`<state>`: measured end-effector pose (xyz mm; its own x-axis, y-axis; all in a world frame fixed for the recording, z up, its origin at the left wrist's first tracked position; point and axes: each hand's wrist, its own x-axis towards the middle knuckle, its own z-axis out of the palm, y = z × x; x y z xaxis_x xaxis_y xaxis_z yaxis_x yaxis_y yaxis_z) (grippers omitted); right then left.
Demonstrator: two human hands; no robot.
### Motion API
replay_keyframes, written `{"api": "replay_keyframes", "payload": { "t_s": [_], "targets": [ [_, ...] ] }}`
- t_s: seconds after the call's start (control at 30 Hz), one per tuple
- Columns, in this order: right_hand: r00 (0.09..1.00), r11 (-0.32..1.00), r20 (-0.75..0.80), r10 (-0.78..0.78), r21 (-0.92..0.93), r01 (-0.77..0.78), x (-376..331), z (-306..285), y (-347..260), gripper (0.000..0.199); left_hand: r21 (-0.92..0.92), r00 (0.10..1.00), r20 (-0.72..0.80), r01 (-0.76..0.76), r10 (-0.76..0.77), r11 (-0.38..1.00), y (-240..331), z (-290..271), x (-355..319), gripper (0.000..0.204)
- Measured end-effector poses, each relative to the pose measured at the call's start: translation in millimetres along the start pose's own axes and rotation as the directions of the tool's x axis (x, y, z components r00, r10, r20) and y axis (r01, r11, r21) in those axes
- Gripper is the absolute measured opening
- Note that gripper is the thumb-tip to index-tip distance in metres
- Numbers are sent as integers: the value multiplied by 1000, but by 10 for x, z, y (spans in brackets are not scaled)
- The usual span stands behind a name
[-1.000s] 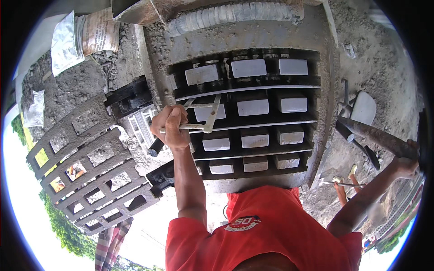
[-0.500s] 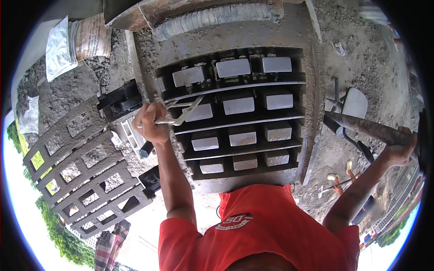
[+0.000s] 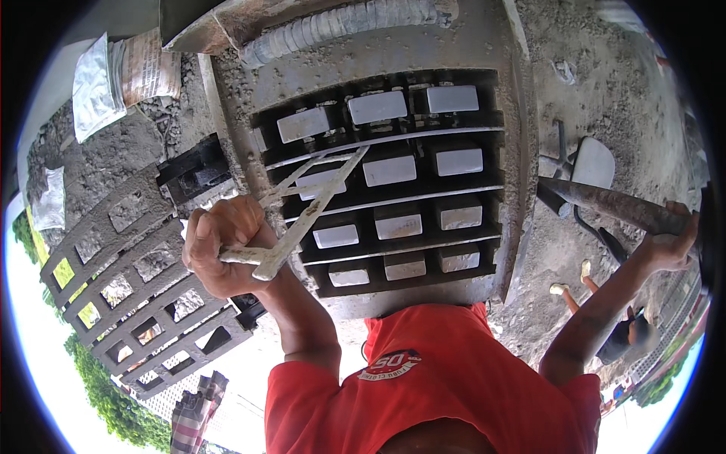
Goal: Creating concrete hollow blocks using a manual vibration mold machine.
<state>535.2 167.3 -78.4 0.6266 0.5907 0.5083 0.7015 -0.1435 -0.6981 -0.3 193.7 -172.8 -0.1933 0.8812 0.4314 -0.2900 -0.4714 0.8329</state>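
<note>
My left hand (image 3: 223, 246) is closed around the end bar of a pale, ladder-shaped metal frame (image 3: 314, 212). The frame slants up and to the right across the left side of a metal block mould (image 3: 518, 189). Inside the mould, rows of light grey rectangular blocks (image 3: 389, 170) stand between thin metal strips. Out at the far right, my right hand (image 3: 673, 238) grips the end of a thick metal lever bar (image 3: 612, 203). The lever runs from that hand toward the mould's right side.
A dark grid plate (image 3: 128, 242) with rectangular openings lies left of the mould. Bags (image 3: 147, 68) rest at the far left, and a ribbed hose (image 3: 340, 34) crosses the far end. A shovel-like blade (image 3: 594, 163) lies at right. Another person (image 3: 628, 333) is beyond my right arm.
My left hand has moved left and slightly down, and the ladder-shaped frame now shows larger and at greater length over the mould. My right hand stays on the lever bar.
</note>
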Motion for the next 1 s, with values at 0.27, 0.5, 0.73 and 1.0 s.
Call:
{"api": "replay_keyframes", "payload": {
  "t_s": [0.27,0.5,0.73,1.0],
  "targets": [
    [985,964,-25,171,212,-162,-58,131,-141,37,-244,995,-14,89,-95,966,-43,-82,90,12],
    [985,954,-45,169,258,-152,-29,158,-144,32,114,996,19,-93,92,989,-398,31,-157,16],
    [993,975,-102,55,218,-32,-47,205,-181,33,436,980,-9,-174,197,883,-512,28,-240,17],
    [991,962,-99,94,265,-65,-44,207,-218,33,546,971,-86,234,-224,805,-467,702,-144,38]
  ]
}}
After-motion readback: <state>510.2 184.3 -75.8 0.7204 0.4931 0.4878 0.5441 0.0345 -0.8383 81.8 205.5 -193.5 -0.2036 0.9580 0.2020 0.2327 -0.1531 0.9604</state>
